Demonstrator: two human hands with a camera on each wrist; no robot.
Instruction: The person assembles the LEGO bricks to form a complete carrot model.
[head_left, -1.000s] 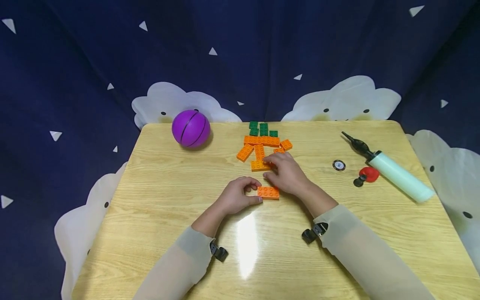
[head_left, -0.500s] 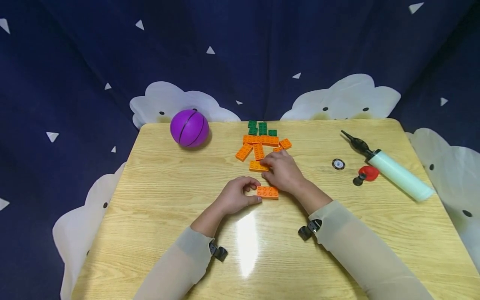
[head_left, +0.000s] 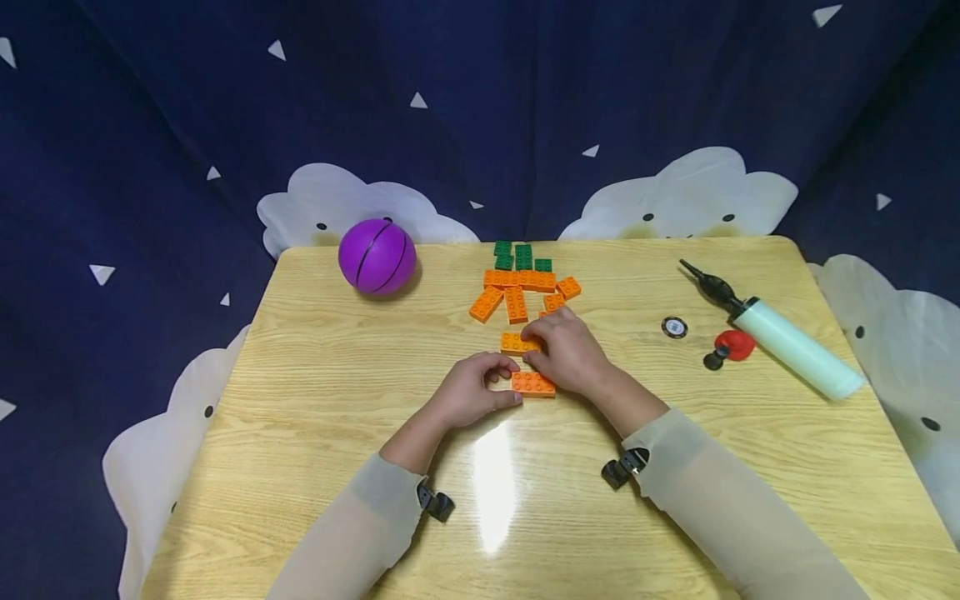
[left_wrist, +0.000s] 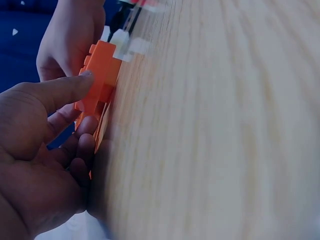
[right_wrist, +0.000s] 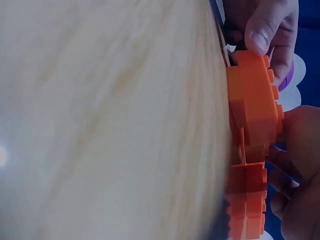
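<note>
Flat orange plastic brick [head_left: 534,383] on pale wooden table [head_left: 300,400]: left hand [head_left: 468,390] pinching its left end; right hand [head_left: 566,350] gripping second orange brick [head_left: 513,342] just behind.

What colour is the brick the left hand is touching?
Orange; the brick at the left hand shows best in the head view.

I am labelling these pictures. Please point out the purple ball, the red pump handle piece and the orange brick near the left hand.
purple ball [head_left: 377,257], head view, middle of its surface.
red piece [head_left: 737,344], head view, its red body.
orange brick [head_left: 534,383], head view, its studded top.
</note>
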